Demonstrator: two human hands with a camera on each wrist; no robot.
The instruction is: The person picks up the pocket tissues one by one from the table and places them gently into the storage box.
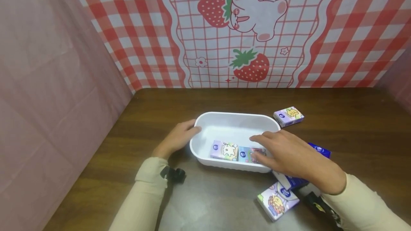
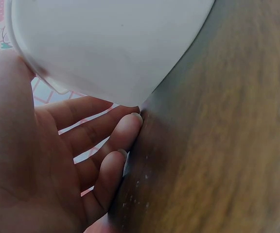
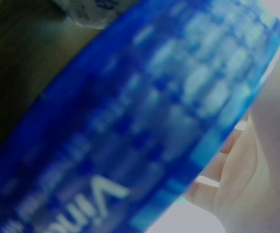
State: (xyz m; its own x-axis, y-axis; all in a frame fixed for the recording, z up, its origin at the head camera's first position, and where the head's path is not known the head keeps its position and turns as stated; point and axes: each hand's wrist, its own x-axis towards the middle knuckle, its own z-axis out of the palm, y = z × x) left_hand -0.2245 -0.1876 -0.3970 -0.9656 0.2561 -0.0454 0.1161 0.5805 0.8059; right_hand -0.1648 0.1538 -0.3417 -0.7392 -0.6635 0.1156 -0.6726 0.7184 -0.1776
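Observation:
A white oblong plastic bin (image 1: 237, 115) stands on the table. My left hand (image 1: 176, 138) grips its left end, thumb over the rim and fingers along the outside wall; the left wrist view shows those fingers bent under the wall. Inside the bin lie a purple tissue pack with a white cartoon figure (image 1: 224, 150) and a light-blue tissue pack (image 1: 245, 154), side by side along the near wall. Over the bin's right end reaches my right hand (image 1: 289, 152), its thumb overlapping the light-blue pack and its index finger extended above the bin floor.
Under the right forearm lies a dark-blue tissue package (image 1: 319, 149), close up in the right wrist view. A purple tissue pack (image 1: 277, 202) sits against its near side. Another purple pack (image 1: 289, 116) lies beyond the bin's right end. A checkered strawberry cloth (image 1: 250, 67) hangs behind the table.

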